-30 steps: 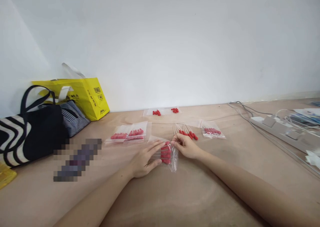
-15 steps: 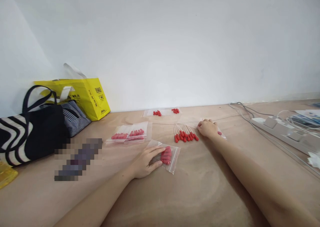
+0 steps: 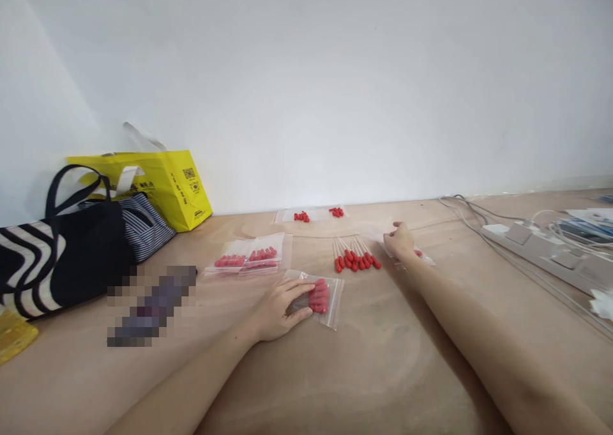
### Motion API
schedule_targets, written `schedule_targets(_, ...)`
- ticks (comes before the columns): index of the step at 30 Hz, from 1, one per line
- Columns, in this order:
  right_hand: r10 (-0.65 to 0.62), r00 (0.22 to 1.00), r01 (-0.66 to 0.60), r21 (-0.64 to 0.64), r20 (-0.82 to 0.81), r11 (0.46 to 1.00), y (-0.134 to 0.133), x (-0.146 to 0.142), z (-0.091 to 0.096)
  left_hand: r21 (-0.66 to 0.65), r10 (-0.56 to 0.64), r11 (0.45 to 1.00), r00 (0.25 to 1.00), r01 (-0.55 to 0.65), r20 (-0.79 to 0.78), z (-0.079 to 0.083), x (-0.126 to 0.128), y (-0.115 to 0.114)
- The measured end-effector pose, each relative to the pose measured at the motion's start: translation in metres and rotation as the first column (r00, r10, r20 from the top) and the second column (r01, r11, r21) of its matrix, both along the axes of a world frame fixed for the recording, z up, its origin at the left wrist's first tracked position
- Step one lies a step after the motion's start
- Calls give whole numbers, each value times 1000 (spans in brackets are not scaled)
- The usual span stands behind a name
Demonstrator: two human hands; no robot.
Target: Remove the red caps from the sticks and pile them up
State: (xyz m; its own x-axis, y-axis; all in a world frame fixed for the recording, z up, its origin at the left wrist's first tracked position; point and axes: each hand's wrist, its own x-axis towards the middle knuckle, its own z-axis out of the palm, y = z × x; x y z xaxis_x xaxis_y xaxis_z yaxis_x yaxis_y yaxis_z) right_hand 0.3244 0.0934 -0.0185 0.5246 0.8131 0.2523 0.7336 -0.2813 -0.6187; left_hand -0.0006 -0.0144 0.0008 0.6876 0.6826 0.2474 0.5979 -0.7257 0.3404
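My left hand (image 3: 283, 308) lies with its fingers stretched and thumb apart on the left side of a clear zip bag (image 3: 334, 312), touching it. Several red oblong tips (image 3: 318, 296) show inside that bag. Further right and farther off, my right hand (image 3: 400, 240) hovers over or rests on another clear zip bag (image 3: 425, 260) with red tips in it. Its fingers are curled in, and whatever they may hold is hidden. Between the hands, a fan of red-tipped white sticks (image 3: 355, 256) is spread on the table, tips toward me.
Filled zip bags (image 3: 261, 262) are stacked left of centre. More red pieces (image 3: 301, 217) lie on clear plastic by the wall. A yellow bag (image 3: 191, 195), a black striped bag (image 3: 90, 256) and a pixelated object (image 3: 156, 307) are at left. A power strip (image 3: 541, 256) with cables stands right.
My right hand has shifted slightly right, away from the red-tipped sticks, uncovering part of the bag beneath it. My left hand stays on its bag.
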Motion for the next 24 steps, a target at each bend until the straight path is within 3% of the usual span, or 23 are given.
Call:
schedule_targets(6,-205,979,205,16,9,979,-36,25,13,0,25,1000,999,-25,-33,2,1,-1)
schedule_targets(9,-190,971,196,-29,142,980,-55,24,16,16,31,999,999,-31,-31,3,3,-2)
schedule_targets(11,-13,981,25,-59,194,998,-70,10,16,39,46,998,998,-45,-32,4,5,-3)
schedule_targets(13,295,940,-286,-76,172,955,-86,-14,14,72,79,995,996,-76,-37,5,7,-3)
schedule_targets(15,623,769,-621,-59,144,781,-100,-41,9,99,108,990,993,-104,-37,4,8,-4)
schedule_targets(16,704,697,-706,-43,138,707,-105,-55,7,107,120,988,992,-115,-32,4,8,-5)
schedule_targets(18,765,636,-769,6,105,639,-112,-77,1,109,146,984,989,-143,-21,2,9,-5)
schedule_targets(22,761,648,-752,145,-19,643,-111,-100,-6,81,199,977,980,-200,13,-2,10,-7)
schedule_targets(24,786,614,-769,165,-76,617,-109,-104,-7,58,215,975,976,-216,23,-2,11,-8)
